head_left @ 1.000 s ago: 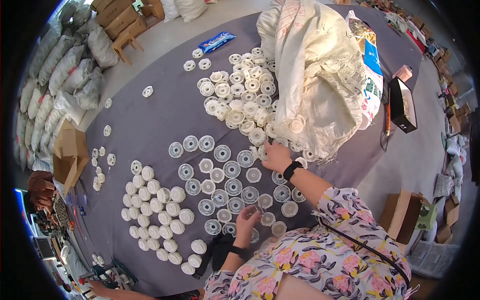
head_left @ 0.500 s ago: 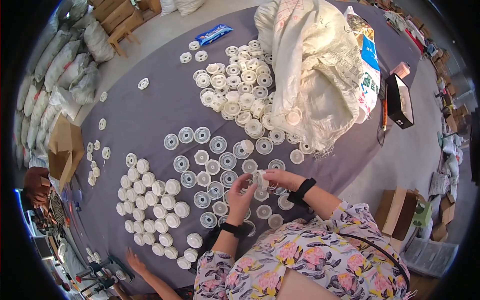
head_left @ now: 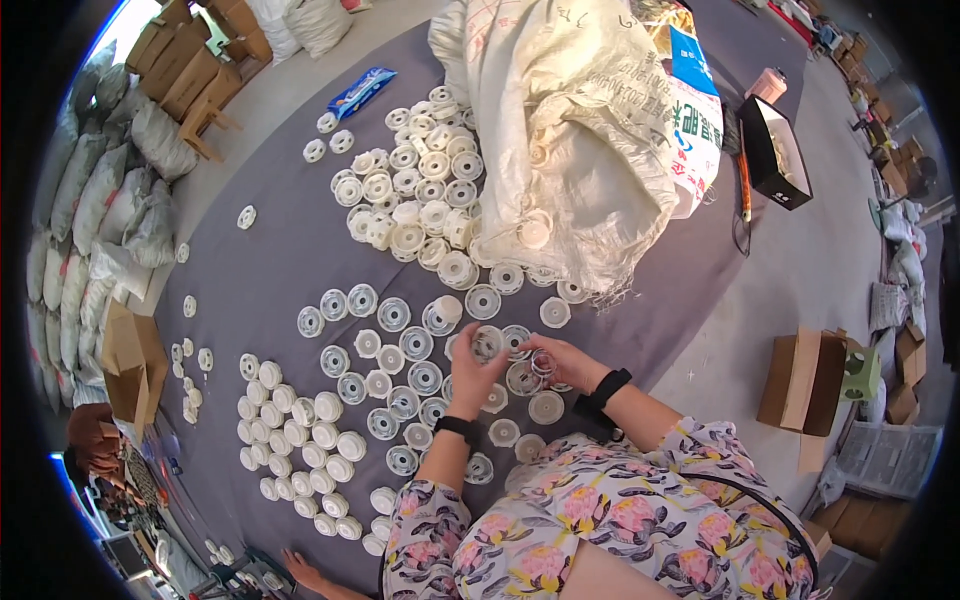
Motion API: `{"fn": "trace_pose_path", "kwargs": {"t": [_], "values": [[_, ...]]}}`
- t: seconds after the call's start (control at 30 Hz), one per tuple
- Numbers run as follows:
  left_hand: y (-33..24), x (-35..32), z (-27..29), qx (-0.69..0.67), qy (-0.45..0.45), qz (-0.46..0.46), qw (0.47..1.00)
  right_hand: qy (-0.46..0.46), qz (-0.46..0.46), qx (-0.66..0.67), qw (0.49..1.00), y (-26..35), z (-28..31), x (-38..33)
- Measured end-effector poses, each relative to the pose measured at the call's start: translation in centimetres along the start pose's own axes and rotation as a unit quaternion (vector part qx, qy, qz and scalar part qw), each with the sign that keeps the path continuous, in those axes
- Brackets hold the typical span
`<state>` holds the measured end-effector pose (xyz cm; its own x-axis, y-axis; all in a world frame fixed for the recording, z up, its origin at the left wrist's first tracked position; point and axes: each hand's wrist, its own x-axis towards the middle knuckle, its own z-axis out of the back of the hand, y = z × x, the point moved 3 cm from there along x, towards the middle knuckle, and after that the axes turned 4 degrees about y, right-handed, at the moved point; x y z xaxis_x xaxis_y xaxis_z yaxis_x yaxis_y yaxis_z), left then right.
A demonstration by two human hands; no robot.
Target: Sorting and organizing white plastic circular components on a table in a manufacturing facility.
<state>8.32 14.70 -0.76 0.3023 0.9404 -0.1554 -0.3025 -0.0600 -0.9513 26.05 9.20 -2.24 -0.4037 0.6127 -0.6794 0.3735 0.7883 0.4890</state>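
A white cap (head_left: pixel 488 343) was pinched in the left hand (head_left: pixel 472 372), raised just above the grey floor mat (head_left: pixel 270 260), seemingly to be met by the right hand (head_left: pixel 560 360), whose fingers were curled on a small ring-like piece (head_left: pixel 541 362) at its 3 o'clock. Sorted caps (head_left: pixel 300 440) lay at 8 o'clock, a white sack (head_left: pixel 570 130) at 12. The ring's exact form could not be made out; the sack's contents were hidden.

One white sack (head_left: pixel 585 140), one black box (head_left: pixel 775 150), one blue packet (head_left: pixel 362 92), several dozen white caps (head_left: pixel 420 190).
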Motion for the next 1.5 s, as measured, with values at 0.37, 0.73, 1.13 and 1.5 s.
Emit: {"fn": "trace_pose_path", "kwargs": {"t": [0.37,0.73,1.13,1.5], "values": [[0.6,4.6,0.9,0.264,-0.029,-0.044,0.963,-0.054,0.048,0.077,0.994,-0.3,3.7,0.8],[2.1,2.2,0.7,0.173,-0.038,-0.072,0.982,-0.064,0.086,0.106,0.989,0.0,1.7,3.1],[-3.1,1.0,-1.3,0.142,0.122,-0.185,0.965,-0.084,0.119,0.062,0.987,0.3,0.1,3.8],[1.0,7.3,0.3,0.264,-0.027,-0.141,0.954,-0.183,0.118,-0.031,0.975,2.9,2.5,1.4]]}}
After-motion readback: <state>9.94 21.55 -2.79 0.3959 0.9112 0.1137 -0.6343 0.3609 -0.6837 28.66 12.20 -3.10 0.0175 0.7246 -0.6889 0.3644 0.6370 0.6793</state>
